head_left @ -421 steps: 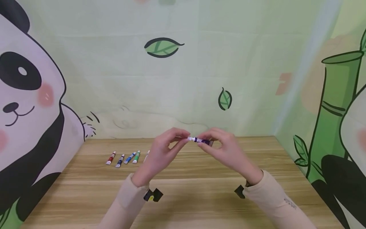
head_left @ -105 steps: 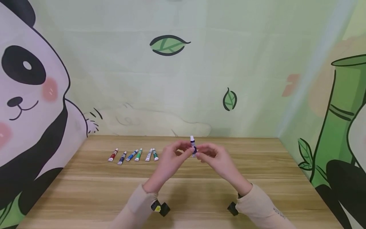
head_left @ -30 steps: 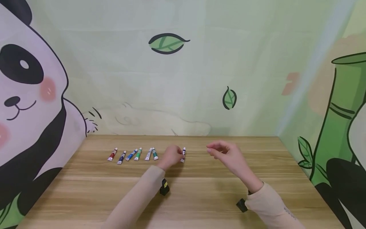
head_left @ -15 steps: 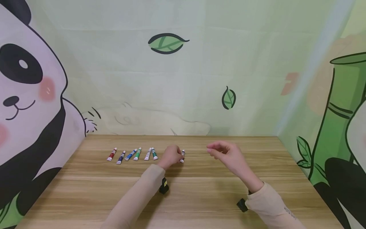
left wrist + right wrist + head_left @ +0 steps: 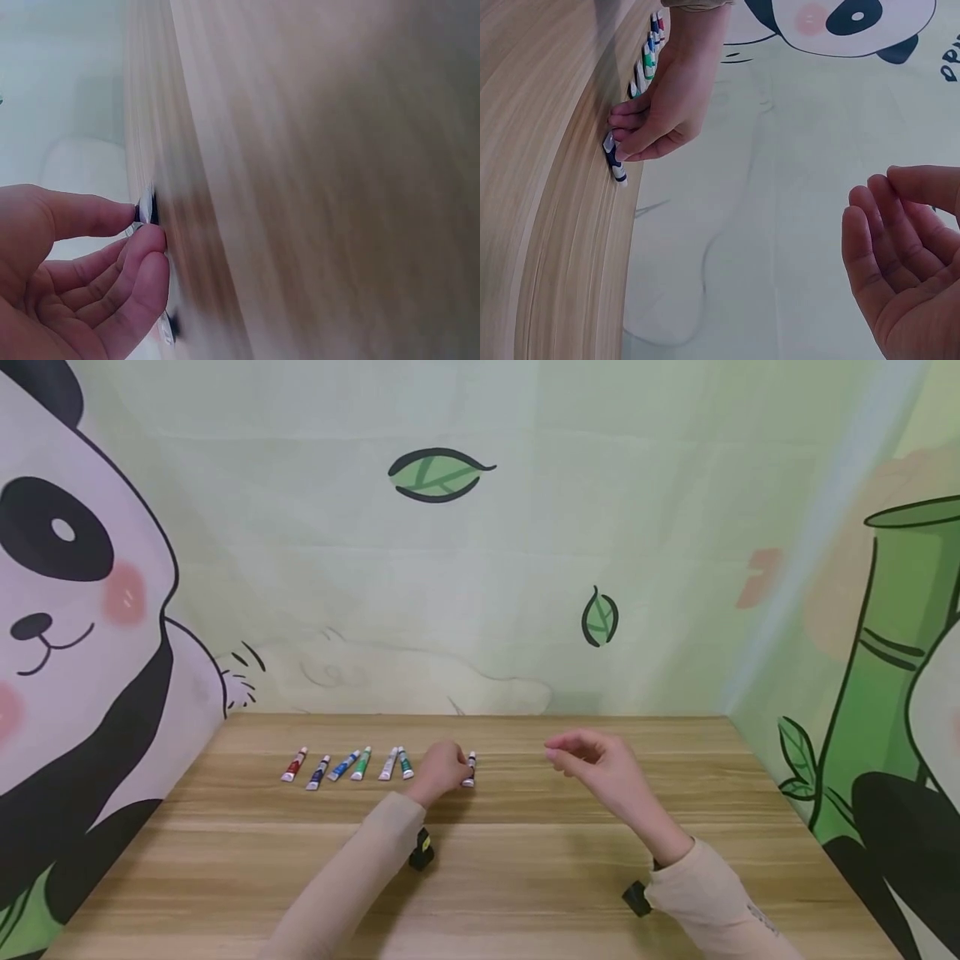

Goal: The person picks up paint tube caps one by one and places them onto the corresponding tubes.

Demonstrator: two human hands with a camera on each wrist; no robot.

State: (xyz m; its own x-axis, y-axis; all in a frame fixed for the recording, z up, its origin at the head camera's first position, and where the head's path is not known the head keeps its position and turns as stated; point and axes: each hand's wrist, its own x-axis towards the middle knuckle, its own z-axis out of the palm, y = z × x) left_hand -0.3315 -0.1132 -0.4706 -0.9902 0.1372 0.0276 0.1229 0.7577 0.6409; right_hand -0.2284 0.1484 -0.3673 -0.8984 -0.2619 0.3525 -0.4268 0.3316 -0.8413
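My left hand (image 5: pixel 441 772) pinches a dark purple-blue paint tube (image 5: pixel 472 760) with a white cap, low at the tabletop. The tube's cap end points to the back; the right wrist view shows its dark body (image 5: pixel 614 156) at the fingertips. Seen from the left wrist, thumb and fingers meet on the tube's flat end (image 5: pixel 148 208). My right hand (image 5: pixel 600 764) hovers above the table to the right, fingers loosely curved and holding nothing. Left of the left hand lie a dark green tube (image 5: pixel 406 763) and a white tube (image 5: pixel 388 764).
Farther left in the same row lie a light green tube (image 5: pixel 361 764), a blue tube (image 5: pixel 344 766), a dark blue tube (image 5: pixel 318 773) and a red tube (image 5: pixel 295 765). The wooden table (image 5: pixel 525 877) ends at a printed cloth backdrop (image 5: pixel 300 568).
Earlier both hands held the purple-blue tube up, first sideways, then upright. The left hand then set it down at the row's right end and has just shifted it slightly left. The right hand has drawn away.
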